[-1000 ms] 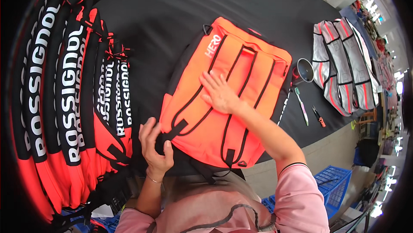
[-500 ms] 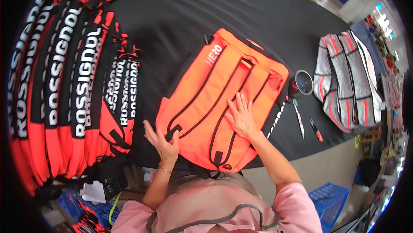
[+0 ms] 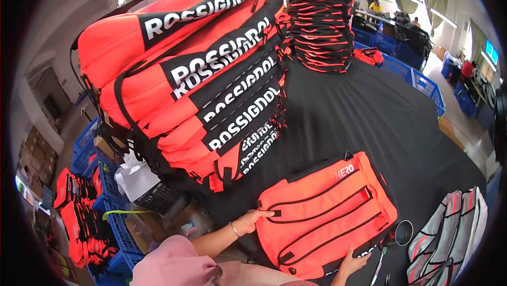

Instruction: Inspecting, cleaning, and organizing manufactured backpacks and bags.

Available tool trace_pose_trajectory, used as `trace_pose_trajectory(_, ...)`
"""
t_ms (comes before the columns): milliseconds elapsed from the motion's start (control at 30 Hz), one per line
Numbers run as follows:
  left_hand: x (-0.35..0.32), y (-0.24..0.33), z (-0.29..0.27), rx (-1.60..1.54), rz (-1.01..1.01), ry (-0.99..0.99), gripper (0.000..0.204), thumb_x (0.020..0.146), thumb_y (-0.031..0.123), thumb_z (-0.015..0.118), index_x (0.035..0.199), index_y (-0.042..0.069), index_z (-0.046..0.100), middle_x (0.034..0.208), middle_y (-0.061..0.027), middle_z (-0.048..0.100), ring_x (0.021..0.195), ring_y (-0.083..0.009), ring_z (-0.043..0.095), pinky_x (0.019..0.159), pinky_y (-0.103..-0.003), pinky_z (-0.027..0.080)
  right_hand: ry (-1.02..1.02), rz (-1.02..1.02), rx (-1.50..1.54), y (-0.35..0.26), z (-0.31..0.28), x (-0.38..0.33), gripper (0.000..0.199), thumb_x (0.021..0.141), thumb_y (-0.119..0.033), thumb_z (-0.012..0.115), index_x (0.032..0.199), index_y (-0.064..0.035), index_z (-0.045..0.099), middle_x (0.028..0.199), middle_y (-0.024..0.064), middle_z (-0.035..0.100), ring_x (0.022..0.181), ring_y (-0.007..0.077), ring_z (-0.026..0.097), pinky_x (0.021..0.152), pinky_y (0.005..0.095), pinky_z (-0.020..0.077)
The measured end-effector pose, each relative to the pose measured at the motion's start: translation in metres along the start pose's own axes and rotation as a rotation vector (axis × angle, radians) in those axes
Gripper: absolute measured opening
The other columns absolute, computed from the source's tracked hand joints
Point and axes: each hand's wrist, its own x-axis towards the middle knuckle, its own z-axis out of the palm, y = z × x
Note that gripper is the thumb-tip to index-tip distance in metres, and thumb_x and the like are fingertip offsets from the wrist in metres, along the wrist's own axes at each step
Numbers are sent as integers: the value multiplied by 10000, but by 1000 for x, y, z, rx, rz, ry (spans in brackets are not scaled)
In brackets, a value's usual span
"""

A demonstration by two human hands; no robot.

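Note:
An orange-red backpack (image 3: 322,209) with black-edged shoulder straps lies flat, straps up, on the black-covered table in front of me. My left hand (image 3: 249,221) pinches its left edge close to a strap end, thumb on top. Along the opposite, near right side rests my right hand (image 3: 353,265), its fingers apart and holding nothing; part of it may be touching the bag's side panel. Just right of that hand are a toothbrush (image 3: 379,266) and a dark cup (image 3: 404,233) with a pale rim.
A tall pile of red and black backpacks (image 3: 153,85) rises at the left. Behind it stands a stack of black pieces with red edges (image 3: 321,22). Grey panels with red stripes (image 3: 449,238) lie at the right. Blue crates (image 3: 119,222) flank the table (image 3: 338,111) on the left.
My view has swung up and left. My left hand has come onto the backpack's edge and gripped it. The right hand has left the strap area for the bag's right side.

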Motion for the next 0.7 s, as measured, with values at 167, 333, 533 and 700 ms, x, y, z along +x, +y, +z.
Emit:
trace_pose_trajectory(167, -34, 56, 51, 200, 169, -126, 446, 823, 69, 755, 1224, -48, 597, 1197, -146, 648, 1064, -236, 649, 964, -404, 535, -82, 54, 446, 10, 6, 13, 885, 775, -91, 745, 1479, 82, 238, 1410, 270, 431, 1270, 381, 466, 1107, 414, 344)
trace_pose_trajectory(333, -90, 122, 123, 979, 846, -214, 351, 821, 134, 728, 1111, -47, 654, 966, -120, 711, 887, -153, 664, 806, -320, 531, -127, 9, 780, -54, -20, 26, 742, 797, -26, 706, 1420, 146, 341, 1335, 235, 526, 1152, 296, 567, 1031, 349, 434)
trace_pose_trajectory(533, -146, 191, 186, 965, 1065, -395, 336, 846, 90, 697, 1139, -62, 634, 1006, -97, 722, 906, -107, 644, 838, -293, 531, -69, 6, 1007, -138, -46, 43, 727, 855, -134, 715, 1405, 174, 352, 1382, 273, 496, 1207, 261, 539, 1046, 332, 405)
trace_pose_trajectory(700, -209, 228, 214, 932, 1415, -420, 296, 765, 155, 700, 992, -29, 657, 780, -164, 697, 658, -228, 647, 670, -372, 523, 16, -166, 933, -196, -63, 88, 683, 889, -166, 709, 1401, 153, 388, 1358, 227, 536, 1176, 195, 550, 988, 294, 429)
